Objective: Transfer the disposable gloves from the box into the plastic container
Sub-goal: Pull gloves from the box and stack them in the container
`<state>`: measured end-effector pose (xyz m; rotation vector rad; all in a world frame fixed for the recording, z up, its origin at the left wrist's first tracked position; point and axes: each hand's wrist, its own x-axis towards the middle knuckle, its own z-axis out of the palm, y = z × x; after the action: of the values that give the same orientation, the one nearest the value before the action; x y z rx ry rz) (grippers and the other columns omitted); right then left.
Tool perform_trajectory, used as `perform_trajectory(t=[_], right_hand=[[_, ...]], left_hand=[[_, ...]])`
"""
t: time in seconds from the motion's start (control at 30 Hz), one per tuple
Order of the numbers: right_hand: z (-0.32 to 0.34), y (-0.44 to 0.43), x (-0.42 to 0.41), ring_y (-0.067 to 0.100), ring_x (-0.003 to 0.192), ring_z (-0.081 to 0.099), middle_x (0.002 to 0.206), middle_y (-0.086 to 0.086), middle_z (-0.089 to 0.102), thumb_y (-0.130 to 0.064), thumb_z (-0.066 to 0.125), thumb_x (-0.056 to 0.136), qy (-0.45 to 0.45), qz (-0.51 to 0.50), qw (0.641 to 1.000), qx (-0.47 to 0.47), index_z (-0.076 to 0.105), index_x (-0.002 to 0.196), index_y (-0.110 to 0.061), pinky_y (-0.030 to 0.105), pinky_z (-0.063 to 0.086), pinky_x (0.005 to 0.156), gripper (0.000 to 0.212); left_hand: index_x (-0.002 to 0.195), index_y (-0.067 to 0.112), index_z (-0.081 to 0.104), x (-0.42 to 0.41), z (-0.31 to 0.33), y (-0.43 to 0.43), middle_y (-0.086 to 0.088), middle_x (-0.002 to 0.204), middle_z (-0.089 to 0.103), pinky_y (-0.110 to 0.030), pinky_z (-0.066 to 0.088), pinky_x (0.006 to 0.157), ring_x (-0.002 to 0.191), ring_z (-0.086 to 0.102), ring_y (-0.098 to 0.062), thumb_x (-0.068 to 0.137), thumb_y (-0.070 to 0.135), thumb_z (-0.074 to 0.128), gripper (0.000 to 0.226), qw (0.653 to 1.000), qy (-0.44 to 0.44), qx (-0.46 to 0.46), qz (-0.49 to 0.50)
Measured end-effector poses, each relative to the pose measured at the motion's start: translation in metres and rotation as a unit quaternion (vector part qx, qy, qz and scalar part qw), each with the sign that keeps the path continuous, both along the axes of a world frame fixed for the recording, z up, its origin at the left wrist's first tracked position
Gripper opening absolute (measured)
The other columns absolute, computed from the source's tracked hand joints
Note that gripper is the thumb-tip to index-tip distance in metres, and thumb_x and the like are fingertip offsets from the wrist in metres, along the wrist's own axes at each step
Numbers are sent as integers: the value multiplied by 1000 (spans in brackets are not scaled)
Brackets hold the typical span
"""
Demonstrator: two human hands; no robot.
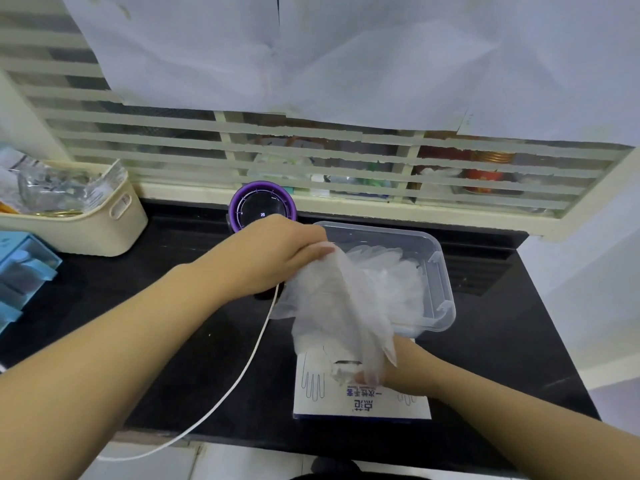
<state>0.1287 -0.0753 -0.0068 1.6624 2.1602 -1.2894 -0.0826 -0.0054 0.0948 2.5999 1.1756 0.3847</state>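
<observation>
Looking down through the head camera, I see the left hand [287,252] pinching a bunch of clear gloves [336,306] at its upper end, thumb and fingers closed on the film. It is held high, I judge, so the limp sheets hang free of the box [360,401] and can swing over the near wall of the plastic container [441,271]. The bunch hangs between the two, its lower tips draped over the right hand [403,374].

That right hand sits at the slot on top of the box. The gloves hide its fingers, so I cannot tell whether it pinches the next sheets or only presses the carton down. Pressing would make sense: the box is light and would lift with the pull.

More gloves [394,275] already lie heaped inside the container, which stands open just behind the box, touching or nearly touching it, so the carry is short.

Both stand on the black counter [173,341]. A white cord [249,362] curves past the left wrist, a purple round device [261,204] sits behind the hand, and a cream basket [114,223] stands far left.
</observation>
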Motion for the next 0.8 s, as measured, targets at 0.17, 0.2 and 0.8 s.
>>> perform_trajectory(t=[0.17, 0.2, 0.8], right_hand=[[21, -1, 16, -5, 53, 50, 75, -8, 53, -28, 58, 91, 36, -77, 996, -18, 52, 76, -25, 11, 40, 54, 17], [31, 0, 18, -10, 53, 52, 77, -8, 56, -25, 55, 94, 62, -106, 992, -16, 52, 76, -28, 8, 43, 57, 18], [63, 55, 58, 15, 54, 44, 66, 12, 51, -12, 51, 96, 160, -346, 925, -6, 66, 83, -9, 22, 37, 52, 19]], left_hand=[[65, 14, 50, -3, -13, 10, 7, 59, 47, -10, 37, 57, 52, 43, -1, 99, 31, 46, 38, 981, -119, -115, 103], [66, 8, 50, -2, -15, 12, 3, 60, 47, -10, 37, 56, 51, 41, -2, 99, 32, 45, 41, 975, -137, -132, 117], [111, 9, 67, 41, -54, 50, -8, 104, 73, -42, 52, 94, 100, 68, -25, 95, 35, 58, 32, 568, -543, -478, 393]])
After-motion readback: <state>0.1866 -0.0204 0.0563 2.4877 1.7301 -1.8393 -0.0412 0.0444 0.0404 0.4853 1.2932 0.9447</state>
